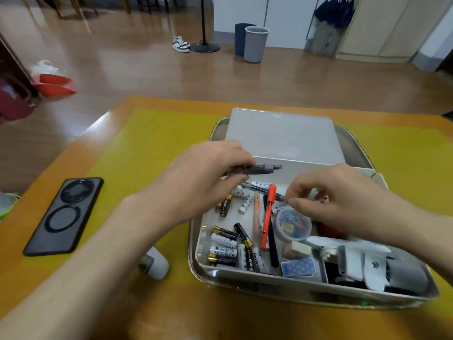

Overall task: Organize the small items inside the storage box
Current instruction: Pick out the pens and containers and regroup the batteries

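Observation:
The open storage box (pixel 245 272) sits in a metal tray (pixel 203 278) on the table. Inside it lie several black and white batteries (pixel 226 246), an orange pen (pixel 268 214), a black pen (pixel 273 249), a round clear container of clips (pixel 293 224), an eraser (pixel 296 249) and a blue card pack (pixel 299 267). My left hand (pixel 198 177) hovers over the box's far left, shut on a grey pen (pixel 259 169) held level. My right hand (pixel 338 200) is above the box's middle, fingertips pinched at the end of a dark pen (pixel 259 188) lying in the box.
The box's translucent lid (pixel 282 136) stands behind the box. A black phone (pixel 65 214) lies on the yellow mat to the left. A small white device (pixel 154 263) rests beside the tray's left edge. A white and grey gadget (pixel 375 268) fills the box's right compartment.

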`<state>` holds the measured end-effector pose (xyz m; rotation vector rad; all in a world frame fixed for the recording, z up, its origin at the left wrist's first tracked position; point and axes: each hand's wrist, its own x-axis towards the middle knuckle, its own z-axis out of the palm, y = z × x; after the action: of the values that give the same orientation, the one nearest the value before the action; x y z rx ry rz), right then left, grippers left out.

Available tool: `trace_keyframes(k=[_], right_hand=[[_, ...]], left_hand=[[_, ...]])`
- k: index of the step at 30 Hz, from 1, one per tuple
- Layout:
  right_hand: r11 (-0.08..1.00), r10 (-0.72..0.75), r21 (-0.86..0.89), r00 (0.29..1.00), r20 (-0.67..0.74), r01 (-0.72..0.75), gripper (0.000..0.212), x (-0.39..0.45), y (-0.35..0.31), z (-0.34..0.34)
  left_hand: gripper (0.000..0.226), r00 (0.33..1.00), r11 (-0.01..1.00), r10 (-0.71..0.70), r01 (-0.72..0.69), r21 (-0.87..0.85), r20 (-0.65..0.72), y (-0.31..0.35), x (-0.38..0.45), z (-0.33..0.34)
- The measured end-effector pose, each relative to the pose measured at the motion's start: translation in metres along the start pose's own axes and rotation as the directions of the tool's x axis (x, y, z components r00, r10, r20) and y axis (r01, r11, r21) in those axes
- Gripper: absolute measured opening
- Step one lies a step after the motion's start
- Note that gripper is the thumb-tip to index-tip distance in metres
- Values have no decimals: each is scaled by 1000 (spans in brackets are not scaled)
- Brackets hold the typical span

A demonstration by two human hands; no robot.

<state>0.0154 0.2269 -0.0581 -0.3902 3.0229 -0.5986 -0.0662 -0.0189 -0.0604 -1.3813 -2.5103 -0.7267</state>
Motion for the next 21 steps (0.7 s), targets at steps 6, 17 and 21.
trace_keyframes(k=[6, 17, 21], right_hand=[[980, -65, -164, 960, 274, 113, 29, 36, -9, 28], [944, -136, -239, 928, 348, 228, 17, 61, -8, 57], [981, -196, 7, 980, 28, 196, 10, 44, -6, 36]], left_hand=[[11, 979, 978, -199, 195, -79, -52, -20, -16, 2], [15, 895, 907, -419, 420, 31, 151, -46, -17, 22], [22, 919, 929, -369, 361, 82, 136, -41, -6, 24]])
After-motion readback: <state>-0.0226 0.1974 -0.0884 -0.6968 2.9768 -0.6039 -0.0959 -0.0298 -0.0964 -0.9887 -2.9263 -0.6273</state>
